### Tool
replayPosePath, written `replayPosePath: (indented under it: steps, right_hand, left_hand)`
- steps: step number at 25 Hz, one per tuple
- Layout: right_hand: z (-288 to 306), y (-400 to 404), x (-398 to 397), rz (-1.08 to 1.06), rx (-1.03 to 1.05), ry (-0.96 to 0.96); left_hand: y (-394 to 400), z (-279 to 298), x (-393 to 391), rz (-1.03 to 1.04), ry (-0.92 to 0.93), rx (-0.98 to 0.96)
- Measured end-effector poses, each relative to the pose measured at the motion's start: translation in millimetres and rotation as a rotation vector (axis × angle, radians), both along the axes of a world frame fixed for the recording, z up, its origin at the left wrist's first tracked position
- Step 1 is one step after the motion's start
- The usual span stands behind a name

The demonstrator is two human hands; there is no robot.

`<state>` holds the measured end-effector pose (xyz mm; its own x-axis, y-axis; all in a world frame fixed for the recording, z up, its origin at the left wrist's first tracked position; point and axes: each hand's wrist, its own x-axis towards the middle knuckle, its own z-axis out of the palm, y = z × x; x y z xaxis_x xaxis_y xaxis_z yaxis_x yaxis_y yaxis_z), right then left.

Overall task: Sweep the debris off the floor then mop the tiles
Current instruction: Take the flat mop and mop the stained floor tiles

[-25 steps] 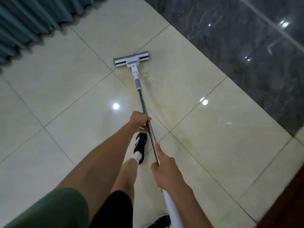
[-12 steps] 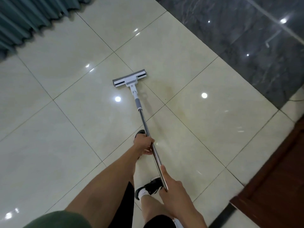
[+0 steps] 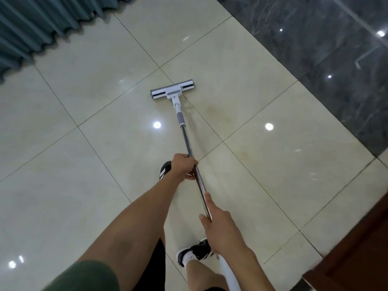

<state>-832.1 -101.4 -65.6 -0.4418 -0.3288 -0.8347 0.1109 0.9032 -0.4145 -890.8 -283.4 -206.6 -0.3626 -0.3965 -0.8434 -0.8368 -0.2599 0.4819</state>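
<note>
Step in hand: the mopping half of the task is judged to be under way; a flat mop (image 3: 190,148) is held to the tiles (image 3: 84,185) and no loose debris is made out on the pale floor, apart from a few tiny dark specks beyond the mop head that cannot be identified.
Left hand: the left hand (image 3: 184,167) is wrapped round the metal shaft, fingers curled over it; it is placed as the forward hand, nearer the mop head.
Right hand: the right hand (image 3: 220,225) is closed on the shaft further back, where metal gives way to the white handle; the thumb is laid along the shaft.
Mop head: the mop head (image 3: 172,92) is set flat on the tiles well ahead of both hands, lying crosswise to the shaft.
Floor ahead: a faint yellowish stain (image 3: 218,111) is seen just to the right of the mop head; whether it has been wiped cannot be told.
Surroundings: a teal curtain (image 3: 37,26) hangs far ahead and left of the hands; dark marble flooring (image 3: 325,59) lies ahead and right.
Feet: one dark shoe (image 3: 164,168) is partly hidden behind the left hand; the other is seen below the right hand.
Next move: a stroke across the stained patch is called for, it is judged; steady downward pressure from the forward hand and steering from the rear one would be needed; the feet are best kept off the freshly wiped tiles.
</note>
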Motion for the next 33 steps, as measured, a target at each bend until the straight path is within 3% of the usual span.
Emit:
replayPosePath:
  steps: [11,16,23,33]
  right_hand:
    - [-35.6,-276.3,-191.9,-0.022,-0.023,0.092]
    - [-37.8,-306.2,-230.3,-0.119,-0.004,0.084]
    - [-35.8,-253.9,-144.7,-0.245,0.005,0.091]
    - [-12.3,-155.1,150.5,-0.572,0.016,0.055]
  left_hand:
    - [-275.4,-32.5,-200.6,-0.003,0.023,-0.055]
    - [-309.3,-33.5,-250.3,-0.114,0.004,0.007]
    - [-245.9,-28.8,-198.7,-0.308,-0.081,0.003]
    - [-99.9,-14.6,39.3,-0.750,-0.181,-0.001]
